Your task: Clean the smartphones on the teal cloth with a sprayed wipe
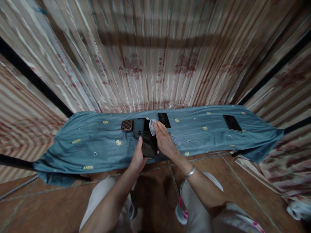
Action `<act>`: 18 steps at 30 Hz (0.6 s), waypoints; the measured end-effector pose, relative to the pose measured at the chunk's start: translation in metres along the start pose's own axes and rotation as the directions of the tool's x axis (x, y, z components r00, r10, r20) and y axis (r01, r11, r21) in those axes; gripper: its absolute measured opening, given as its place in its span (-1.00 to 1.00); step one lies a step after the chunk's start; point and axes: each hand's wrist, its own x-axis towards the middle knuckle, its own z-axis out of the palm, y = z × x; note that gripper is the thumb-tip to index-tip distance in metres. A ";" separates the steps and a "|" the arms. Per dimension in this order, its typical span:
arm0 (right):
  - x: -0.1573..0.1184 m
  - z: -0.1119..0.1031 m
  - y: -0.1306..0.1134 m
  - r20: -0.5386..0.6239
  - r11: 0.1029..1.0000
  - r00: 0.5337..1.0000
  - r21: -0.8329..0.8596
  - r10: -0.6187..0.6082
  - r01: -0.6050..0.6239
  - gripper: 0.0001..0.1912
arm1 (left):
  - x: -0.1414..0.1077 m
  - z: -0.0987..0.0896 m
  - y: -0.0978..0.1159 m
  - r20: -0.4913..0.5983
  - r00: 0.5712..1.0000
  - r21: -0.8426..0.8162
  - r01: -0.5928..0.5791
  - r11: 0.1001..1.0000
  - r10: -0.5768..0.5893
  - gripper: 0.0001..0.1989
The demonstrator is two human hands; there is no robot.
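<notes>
My left hand (138, 153) is closed around a glossy black smartphone (149, 145), held tilted above the front part of a cloth-covered bench. A crumpled pale wipe (153, 127) is pinched in my right hand (164, 137), against or just over the phone's upper right side. Which of the two I cannot tell. Behind the held phone, close to my left thumb, is a dark grey phone-like slab (139, 125) with a small dark mark. Beside it on the left lies a brown checkered wallet or case (127, 125). Just beyond my right fingers lies another black phone (164, 119).
The bench wears a teal cloth (80, 152) with yellow motifs. A further black phone (232, 123) lies at its right. Near my right wrist is a clear plastic item (176, 141) with blue. Striped curtains (150, 64) and dark poles (36, 77) enclose the space.
</notes>
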 end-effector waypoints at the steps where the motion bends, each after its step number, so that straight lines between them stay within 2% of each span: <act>1: -0.001 0.000 -0.002 0.005 1.000 1.000 -0.008 -0.022 0.022 -0.48 | 0.001 0.000 0.001 0.006 1.000 -0.015 -0.007 1.000 0.007 -0.53; 9: -0.013 0.001 -0.030 0.119 0.987 0.980 -0.022 -0.158 0.162 -0.48 | 0.010 -0.006 0.007 -0.033 0.997 -0.085 -0.077 0.993 0.074 -0.48; 14: -0.025 0.004 -0.044 0.164 0.970 0.957 -0.008 -0.239 0.244 -0.48 | 0.009 -0.009 0.012 -0.154 0.987 -0.016 -0.057 0.998 0.053 -0.47; 18: -0.028 0.002 -0.050 0.168 0.961 0.952 -0.064 -0.254 0.268 -0.48 | 0.016 -0.016 0.009 -0.128 0.985 0.037 -0.113 0.993 0.116 -0.47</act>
